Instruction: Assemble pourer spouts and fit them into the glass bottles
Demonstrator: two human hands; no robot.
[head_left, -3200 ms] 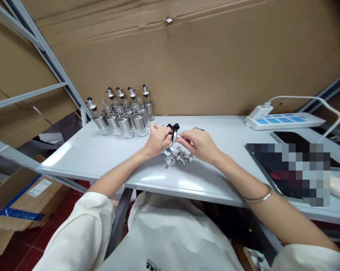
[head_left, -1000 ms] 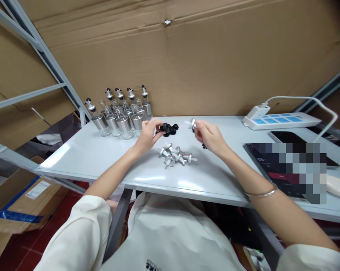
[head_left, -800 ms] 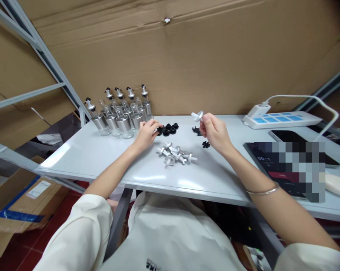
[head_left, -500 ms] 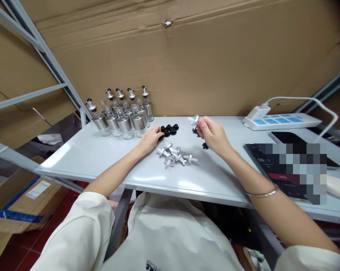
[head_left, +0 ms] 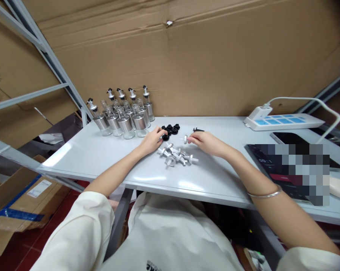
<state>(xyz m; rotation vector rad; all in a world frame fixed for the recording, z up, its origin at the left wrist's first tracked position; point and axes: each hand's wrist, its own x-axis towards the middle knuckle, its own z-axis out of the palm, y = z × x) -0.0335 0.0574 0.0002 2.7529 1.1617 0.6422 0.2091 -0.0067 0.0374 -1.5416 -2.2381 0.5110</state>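
My left hand (head_left: 153,140) has its fingers curled at the near edge of a group of black plastic stoppers. Thumb and fingertips close on one black stopper (head_left: 165,137). My right hand (head_left: 211,143) pinches a silver pourer spout (head_left: 185,139) by one end, just above the tabletop, its round flange turned toward the stoppers. Between the hands and nearer to me lies a loose pile of silver pourer spouts (head_left: 175,154). Behind my right hand a few small black parts (head_left: 198,130) show, partly covered by it.
Glass bottles with steel sleeves (head_left: 125,123) stand at the table's back left, several topped with pourers. On the right are a power strip (head_left: 285,121) with a plugged-in charger, a phone (head_left: 288,137) and a partly blurred tablet (head_left: 260,160). A cardboard wall (head_left: 200,67) closes off the back.
My right hand has come down and left with the pourer spout, toward the stoppers. At my left fingertips, the black stopper has moved slightly right and shows more fully.
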